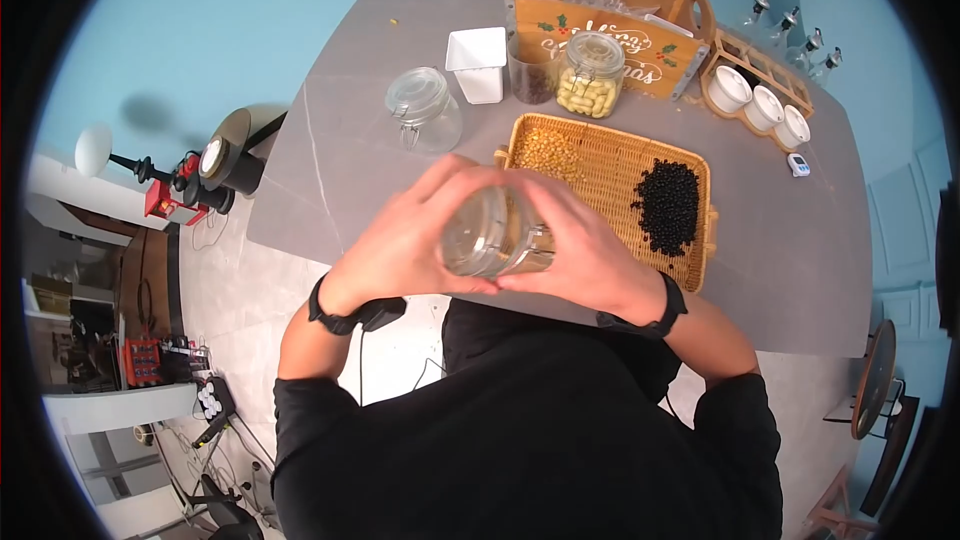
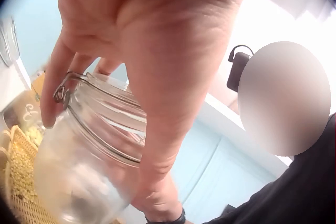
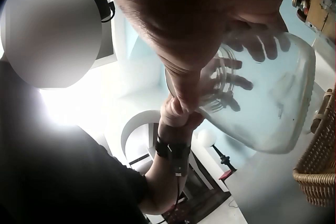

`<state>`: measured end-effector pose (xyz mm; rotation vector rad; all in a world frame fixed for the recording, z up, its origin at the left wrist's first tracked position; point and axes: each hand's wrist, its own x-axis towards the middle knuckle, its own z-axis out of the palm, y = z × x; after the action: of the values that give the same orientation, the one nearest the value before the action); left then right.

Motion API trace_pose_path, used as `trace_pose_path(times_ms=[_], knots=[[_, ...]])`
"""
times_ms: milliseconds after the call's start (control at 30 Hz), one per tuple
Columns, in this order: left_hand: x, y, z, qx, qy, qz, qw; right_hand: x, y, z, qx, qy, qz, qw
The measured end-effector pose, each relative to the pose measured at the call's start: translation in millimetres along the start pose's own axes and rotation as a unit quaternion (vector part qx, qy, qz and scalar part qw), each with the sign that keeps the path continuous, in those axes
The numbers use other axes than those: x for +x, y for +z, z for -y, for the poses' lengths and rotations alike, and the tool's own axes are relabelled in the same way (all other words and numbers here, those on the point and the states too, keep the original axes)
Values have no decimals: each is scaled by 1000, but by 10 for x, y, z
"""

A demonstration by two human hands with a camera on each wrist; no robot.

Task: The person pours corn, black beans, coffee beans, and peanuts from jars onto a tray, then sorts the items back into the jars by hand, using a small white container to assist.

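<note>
Both hands hold an empty-looking clear glass jar [image 1: 488, 230] with a wire clasp, raised over the table's front edge and tilted. The left hand [image 1: 405, 230] curls round one side, with its thumb along the near side. In the left wrist view the wire bail and lid rim of the jar [image 2: 86, 163] lie under that hand [image 2: 152, 40]. The right hand [image 1: 590, 250] grips the other side; in the right wrist view its fingers show through the glass of the jar [image 3: 273, 98]. Just beyond the hands lies a wicker tray [image 1: 612, 155] with yellow corn kernels [image 1: 546, 152] and black beans [image 1: 668, 206].
Behind the tray stand a second clasp jar [image 1: 425, 110], a white square container [image 1: 478, 62], a clear cup [image 1: 532, 70] with dark contents and a jar of pale yellow pieces [image 1: 588, 85]. A wooden crate [image 1: 600, 35] and white lidded pots [image 1: 765, 108] stand farther back.
</note>
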<state>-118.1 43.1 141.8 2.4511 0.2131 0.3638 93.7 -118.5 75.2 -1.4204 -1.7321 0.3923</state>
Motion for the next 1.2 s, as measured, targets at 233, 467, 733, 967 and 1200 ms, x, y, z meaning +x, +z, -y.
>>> trace_pose_path(times_ms=[233, 467, 733, 967, 1200], knots=[[-795, -531, 382, 96, -135, -114, 980, 347, -229, -337, 44, 10, -68, 997], [-894, -914, 1573, 196, -237, -168, 936, 730, -936, -1790, -90, 285, -263, 917], [-110, -1032, 2274, 151, -234, -92, 956, 1410, -812, -2023, -224, 289, -154, 918], [38, -1090, 2436, 134, -220, -59, 965, 1494, -745, -2068, -241, 289, -169, 911], [-258, -1012, 2422, 141, -213, -137, 957, 1292, -894, -1913, -226, 217, -215, 925]])
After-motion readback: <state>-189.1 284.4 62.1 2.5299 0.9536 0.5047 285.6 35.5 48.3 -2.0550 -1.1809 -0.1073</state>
